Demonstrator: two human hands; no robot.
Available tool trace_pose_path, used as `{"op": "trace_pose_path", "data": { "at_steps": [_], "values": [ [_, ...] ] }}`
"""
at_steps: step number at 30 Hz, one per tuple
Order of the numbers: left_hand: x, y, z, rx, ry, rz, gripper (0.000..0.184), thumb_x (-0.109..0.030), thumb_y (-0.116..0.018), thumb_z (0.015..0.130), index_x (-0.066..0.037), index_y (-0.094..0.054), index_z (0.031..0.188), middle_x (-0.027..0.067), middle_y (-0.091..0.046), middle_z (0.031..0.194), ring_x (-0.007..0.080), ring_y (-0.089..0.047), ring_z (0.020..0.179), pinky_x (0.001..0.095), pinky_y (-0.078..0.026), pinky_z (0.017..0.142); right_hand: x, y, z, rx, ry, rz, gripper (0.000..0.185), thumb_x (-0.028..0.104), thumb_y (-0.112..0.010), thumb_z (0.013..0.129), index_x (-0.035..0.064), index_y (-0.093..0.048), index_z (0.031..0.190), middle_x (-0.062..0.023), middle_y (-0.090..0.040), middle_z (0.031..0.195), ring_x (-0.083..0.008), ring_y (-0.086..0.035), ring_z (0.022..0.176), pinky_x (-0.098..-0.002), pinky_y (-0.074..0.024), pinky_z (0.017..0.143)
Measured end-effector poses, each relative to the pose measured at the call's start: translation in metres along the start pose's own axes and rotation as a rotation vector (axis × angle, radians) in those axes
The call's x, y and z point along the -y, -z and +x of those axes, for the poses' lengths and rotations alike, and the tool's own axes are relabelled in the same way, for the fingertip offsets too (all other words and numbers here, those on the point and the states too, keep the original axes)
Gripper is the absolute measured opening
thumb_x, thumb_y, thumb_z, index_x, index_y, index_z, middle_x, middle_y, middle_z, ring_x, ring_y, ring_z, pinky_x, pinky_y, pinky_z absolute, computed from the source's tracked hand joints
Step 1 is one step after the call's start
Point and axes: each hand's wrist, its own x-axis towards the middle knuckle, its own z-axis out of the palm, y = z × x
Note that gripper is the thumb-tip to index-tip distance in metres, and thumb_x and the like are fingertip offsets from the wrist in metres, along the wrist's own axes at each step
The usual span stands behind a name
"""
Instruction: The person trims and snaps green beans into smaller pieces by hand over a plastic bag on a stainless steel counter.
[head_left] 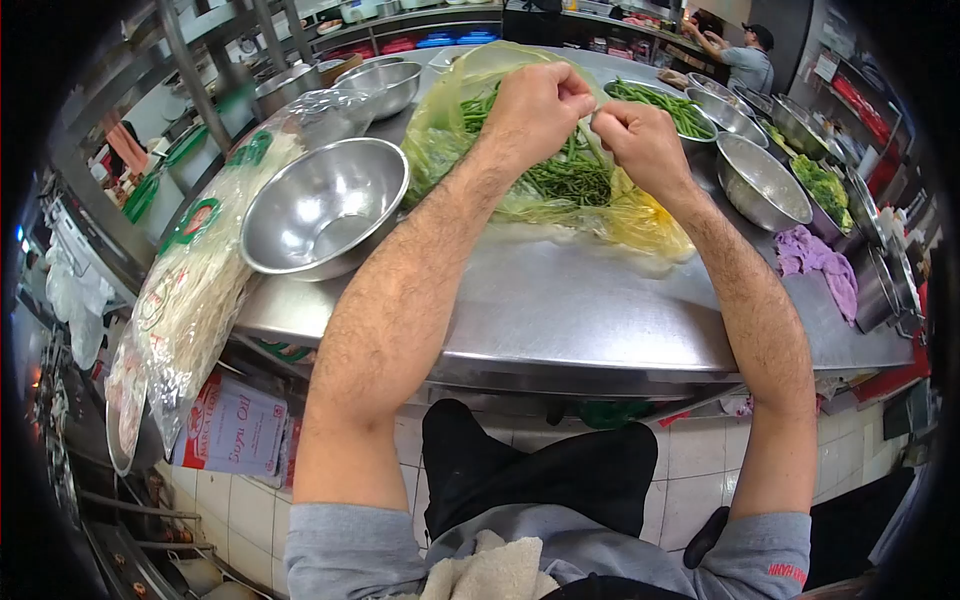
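Note:
My left hand (540, 108) is closed in a pinch above a bag of green beans. Close beside it, my right hand (643, 145) is also closed, fingertips curled toward the left ones. Whatever sits between the fingertips is too small to make out. Below both hands, the yellowish plastic bag (440, 125) lies spread on the steel table, with green beans (565, 182) heaped in it. Behind my right hand stands a bowl filled with trimmed-looking green beans (660, 103). A large steel bowl (328, 215) with nothing in it is left of my left forearm.
Clear packs of pale noodles (200, 260) lie along the left table edge. To the right are a steel bowl (765, 185), a purple cloth (820, 262) and leafy greens (822, 185). A co-worker (748, 62) stands at the far right. The steel table (590, 300) has its front edge before me.

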Motion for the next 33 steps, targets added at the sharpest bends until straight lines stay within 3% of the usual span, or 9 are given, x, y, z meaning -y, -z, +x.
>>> {"op": "trace_pose_path", "data": {
  "at_steps": [3,5,13,18,21,23,25,27,33],
  "values": [
    [0.002,0.002,0.0,-0.15,-0.034,-0.153,0.019,-0.02,-0.069,0.082,-0.005,-0.067,0.093,0.002,-0.064,0.072,0.0103,-0.058,0.065,0.0256,-0.048,0.062,-0.002,0.001,-0.005,0.142,0.057,-0.159,0.022,0.016,-0.052,0.081,-0.0028,-0.063,0.079,-0.0152,-0.058,0.062,-0.0205,-0.053,0.051,-0.0345,-0.0435,0.054],
    [0.004,0.009,0.003,-0.285,0.023,-0.297,0.014,-0.014,-0.067,0.079,-0.001,-0.066,0.084,0.0073,-0.066,0.073,0.0149,-0.062,0.067,0.0298,-0.05,0.064,0.0,0.0,-0.005,0.209,0.063,-0.22,0.024,0.02,-0.053,0.081,-0.0016,-0.063,0.076,-0.0205,-0.06,0.067,-0.0338,-0.06,0.06,-0.0423,-0.0474,0.061],
    [0.014,0.012,0.023,-0.784,-0.151,-0.502,0.01,-0.009,-0.062,0.083,0.0,-0.057,0.08,0.0043,-0.058,0.07,0.0099,-0.054,0.057,0.0251,-0.046,0.053,-0.017,0.01,0.001,0.261,0.179,-0.54,0.027,0.021,-0.051,0.08,-0.0025,-0.063,0.073,-0.0236,-0.06,0.071,-0.0402,-0.059,0.068,-0.0473,-0.0461,0.064],
    [0.01,0.027,0.022,-0.751,-0.087,-0.728,0.009,-0.004,-0.057,0.082,0.0,-0.051,0.088,0.0044,-0.053,0.069,0.0116,-0.052,0.059,0.0277,-0.044,0.054,-0.025,0.015,-0.002,0.289,0.146,-0.659,0.027,0.022,-0.055,0.081,-0.0024,-0.064,0.073,-0.0226,-0.061,0.07,-0.0401,-0.059,0.068,-0.0477,-0.0455,0.062],
    [0.015,0.016,0.021,-0.676,-0.029,-0.655,0.011,-0.006,-0.059,0.082,0.0,-0.054,0.091,0.0056,-0.056,0.07,0.0132,-0.056,0.059,0.0272,-0.046,0.054,-0.007,0.02,0.0,0.324,0.053,-0.637,0.033,0.03,-0.059,0.084,-0.0019,-0.064,0.074,-0.0208,-0.061,0.069,-0.0378,-0.06,0.068,-0.0447,-0.0455,0.062],
    [0.021,0.0,0.019,-0.498,-0.204,-0.262,0.011,-0.007,-0.061,0.08,0.002,-0.059,0.086,0.0118,-0.061,0.075,0.0206,-0.061,0.067,0.0317,-0.049,0.062,0.002,0.019,0.002,0.212,-0.001,-0.519,0.035,0.034,-0.061,0.086,-0.001,-0.065,0.088,-0.0194,-0.061,0.077,-0.0344,-0.059,0.07,-0.0409,-0.0453,0.065],
    [0.008,-0.002,0.01,-0.448,-0.178,-0.271,0.01,-0.007,-0.061,0.08,0.002,-0.06,0.084,0.0139,-0.062,0.078,0.0235,-0.062,0.071,0.0334,-0.049,0.065,-0.026,0.011,0.005,0.078,0.185,-0.469,0.032,0.027,-0.061,0.088,0.0006,-0.061,0.106,-0.0133,-0.06,0.082,-0.0246,-0.057,0.069,-0.0349,-0.0446,0.065],
    [0.004,-0.001,0.007,-0.392,-0.152,-0.289,0.011,-0.008,-0.061,0.08,0.002,-0.061,0.082,0.016,-0.064,0.081,0.0263,-0.063,0.075,0.0352,-0.049,0.068,-0.031,0.007,0.005,0.217,0.095,-0.023,0.034,0.021,-0.06,0.089,0.0016,-0.057,0.117,-0.0062,-0.056,0.082,-0.0143,-0.052,0.066,-0.0287,-0.0429,0.063],
    [0.016,0.003,0.013,-0.522,-0.107,-0.303,0.009,-0.006,-0.06,0.08,0.002,-0.061,0.083,0.0169,-0.063,0.08,0.0285,-0.063,0.076,0.0373,-0.049,0.068,-0.006,0.008,0.003,0.303,-0.005,0.074,0.023,0.017,-0.053,0.094,0.0002,-0.057,0.11,-0.0031,-0.052,0.076,-0.0096,-0.047,0.066,-0.025,-0.041,0.062]
  ]
}}
